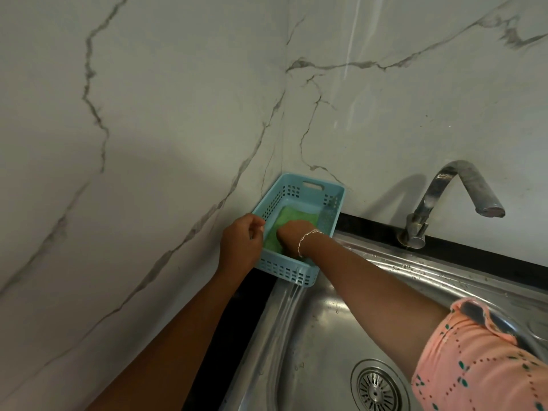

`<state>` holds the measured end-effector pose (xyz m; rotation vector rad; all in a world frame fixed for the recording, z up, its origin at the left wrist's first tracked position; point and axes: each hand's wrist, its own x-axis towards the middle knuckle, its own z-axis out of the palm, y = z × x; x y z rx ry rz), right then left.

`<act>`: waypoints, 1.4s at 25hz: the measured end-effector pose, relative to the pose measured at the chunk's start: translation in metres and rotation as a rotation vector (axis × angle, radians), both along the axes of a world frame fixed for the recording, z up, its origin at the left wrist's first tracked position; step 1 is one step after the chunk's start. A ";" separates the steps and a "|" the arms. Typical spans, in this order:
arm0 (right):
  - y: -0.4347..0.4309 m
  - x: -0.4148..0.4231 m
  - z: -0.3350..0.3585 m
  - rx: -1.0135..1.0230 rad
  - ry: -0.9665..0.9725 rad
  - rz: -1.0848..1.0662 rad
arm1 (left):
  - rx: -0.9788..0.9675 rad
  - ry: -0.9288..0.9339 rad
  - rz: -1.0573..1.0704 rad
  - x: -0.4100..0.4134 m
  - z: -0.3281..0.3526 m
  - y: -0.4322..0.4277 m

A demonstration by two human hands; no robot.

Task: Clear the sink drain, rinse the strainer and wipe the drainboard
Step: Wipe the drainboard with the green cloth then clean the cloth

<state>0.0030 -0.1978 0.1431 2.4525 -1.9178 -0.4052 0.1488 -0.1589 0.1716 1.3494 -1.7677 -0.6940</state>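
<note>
A light blue plastic basket [299, 272] sits in the wall corner at the sink's back left. My left hand [241, 243] grips its left rim. Inside it lies a green cloth [286, 218], and my right hand [293, 232] reaches into the basket with fingers closed on that cloth. The steel sink [314, 336] lies below, its round drain strainer [376, 390] seated in the drain at the bottom of the view.
A chrome tap [453, 197] stands on the black counter strip [370, 225] at the back right, spout over the sink. Marble-look walls [148, 114] close in on the left and behind. Water drops lie on the sink's rear ledge [415, 269].
</note>
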 end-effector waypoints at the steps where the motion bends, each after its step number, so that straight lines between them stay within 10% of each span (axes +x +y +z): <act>1: -0.001 -0.003 0.008 -0.034 -0.033 -0.023 | 0.003 -0.001 0.000 0.000 0.001 0.000; 21: 0.076 -0.036 0.220 -0.385 -0.715 -0.167 | -0.244 0.315 -0.034 -0.028 0.081 0.017; 35: 0.226 -0.104 0.112 -0.312 -1.593 -0.503 | -0.010 0.315 -0.515 -0.079 0.073 0.099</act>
